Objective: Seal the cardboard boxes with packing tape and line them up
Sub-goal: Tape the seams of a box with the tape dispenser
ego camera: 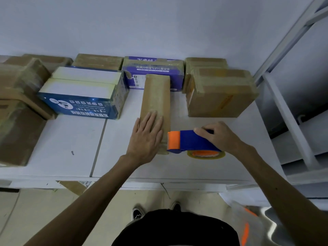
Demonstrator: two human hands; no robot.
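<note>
From the head camera, the left hand [146, 137] lies flat, fingers straight, on the near end of a narrow cardboard box [156, 103] on the white table [67, 144]. The right hand [220, 137] grips a blue-and-orange tape dispenser [188, 142] touching the box's near right edge. Taped boxes [220, 93] stand behind.

wide open white tabletop [62, 148] front-left. slim lanes either side of the long brown cardboard box [156, 96], hemmed by the blue printed carton [79, 103] left and the taped brown cardboard box [220, 98] right. purple printed carton [152, 71] walls the back, and the blue and orange tape dispenser [191, 141] crowds near-right.
</note>
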